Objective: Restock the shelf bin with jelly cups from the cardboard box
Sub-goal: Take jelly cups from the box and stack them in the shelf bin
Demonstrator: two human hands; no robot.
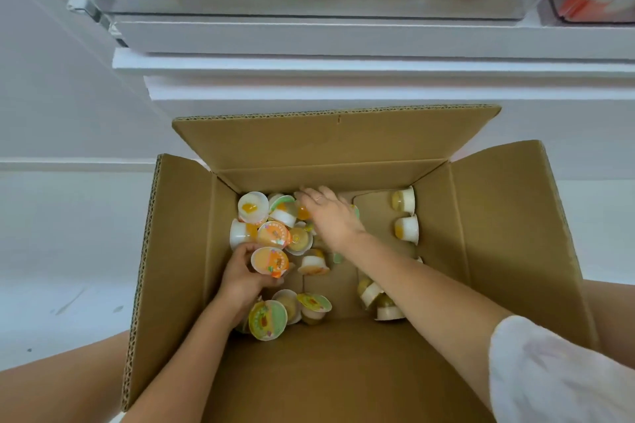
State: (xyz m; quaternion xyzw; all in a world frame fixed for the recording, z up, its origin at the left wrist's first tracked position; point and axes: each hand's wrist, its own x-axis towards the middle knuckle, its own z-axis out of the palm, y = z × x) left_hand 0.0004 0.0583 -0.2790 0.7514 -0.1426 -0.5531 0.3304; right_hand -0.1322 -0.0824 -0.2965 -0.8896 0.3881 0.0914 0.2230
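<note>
**Inspector:** While both forearms reach into it, describe the container and its contents.

**Technician:** The brown corrugated cardboard box (343, 371) stands open with all four flaps folded outward; fluting shows along the cut edges of the left flap. Its floor carries loose jelly cups, small translucent plastic tubs with round, printed foil lids. Most lie heaped in the far left corner, tipped at mixed angles; a few more lie along the right wall and near the near wall.

**Inspector:** State of the hands?

**Technician:** The left hand (240, 276) grasps an orange-lidded jelly cup (270, 261), fingers curled around its rim, close to the left wall. The right hand (330, 215) lies palm down on the heap near the far wall, fingers extended; whether they pinch a cup underneath cannot be told. A thin ring shows on one finger.

**Inspector:** What is obscured or cropped?

**Technician:** The right forearm covers several cups near the box centre. A white fabric sleeve (556, 374) is cut off at the lower right edge. Above, the clear plastic shelf bin (309, 0) is cropped at the top edge; pale cups show blurred through its front. Two orange-and-white price labels are partly cropped, and their small print is unreadable.
</note>
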